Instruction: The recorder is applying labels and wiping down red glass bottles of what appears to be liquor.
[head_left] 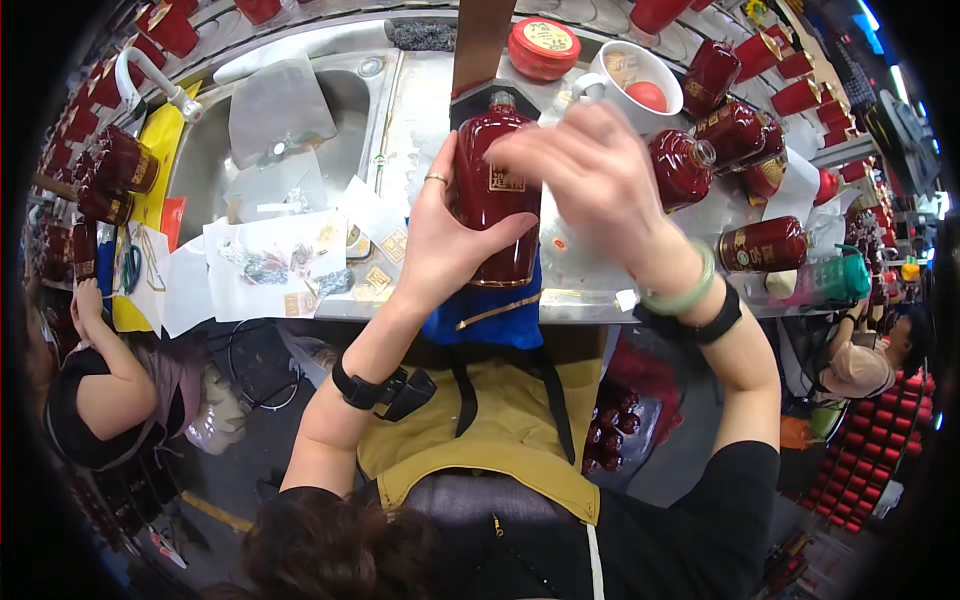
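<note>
A dark red glass bottle [500,250] lies tilted at the counter's front edge, its neck pointing away from me. My left hand [448,240] grips it from the left, thumb across its lower front and fingers along its side. Over the upper right of the bottle is my right hand [600,165], smeared by motion. Its fingertips are beside a small gold-framed square label [507,177] on the bottle's front; whether they touch it or pinch anything cannot be made out. A blue cloth [495,318] lies beneath the bottle, with a thin gold-coloured strip [497,311] on it.
Left is a steel sink [350,120] with a white tap [150,75]. Printed sheets [275,255] and gold label pieces [375,280] lie before it. Several red bottles [680,168], a white mug [655,112] and a red round tin [543,48] stand right. Co-workers sit both sides.
</note>
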